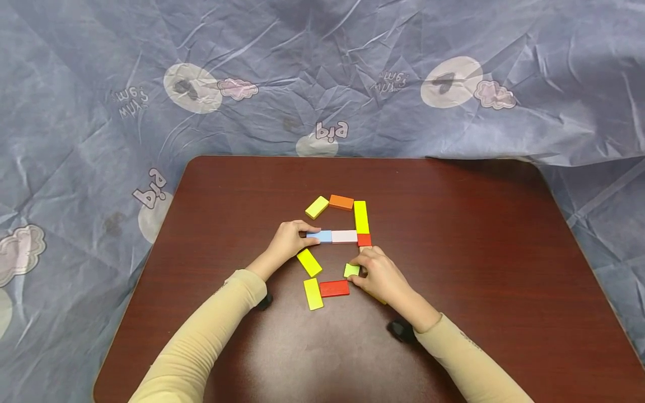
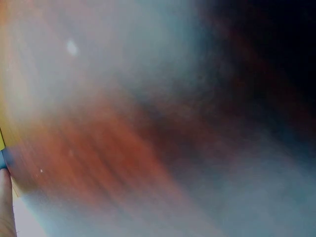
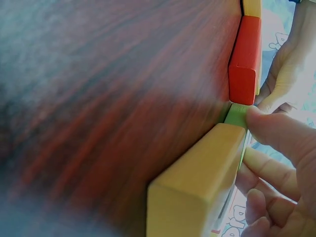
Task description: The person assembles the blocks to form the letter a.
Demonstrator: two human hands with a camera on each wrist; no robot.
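Flat wooden blocks form a ring with a bar across it on the table. My left hand (image 1: pixel 291 238) pinches the left end of a light blue block (image 1: pixel 325 236), which lies end to end with a pale pink block (image 1: pixel 345 237). At the lower right of the ring, my right hand (image 1: pixel 379 271) holds a light green block (image 1: pixel 351 271) between thumb and fingers. In the right wrist view the green block (image 3: pixel 237 114) shows between a red block (image 3: pixel 245 59) and a yellow block (image 3: pixel 197 173). A small red block (image 1: pixel 364 240) lies at the pink block's right end.
Around the hands lie an orange block (image 1: pixel 341 202), a tall yellow block (image 1: pixel 361 217), a yellow block at upper left (image 1: pixel 317 207) and two more yellow ones at lower left (image 1: pixel 309 263). The brown table (image 1: pixel 453 224) has a patterned grey-blue cloth (image 1: pixel 322 73) behind it.
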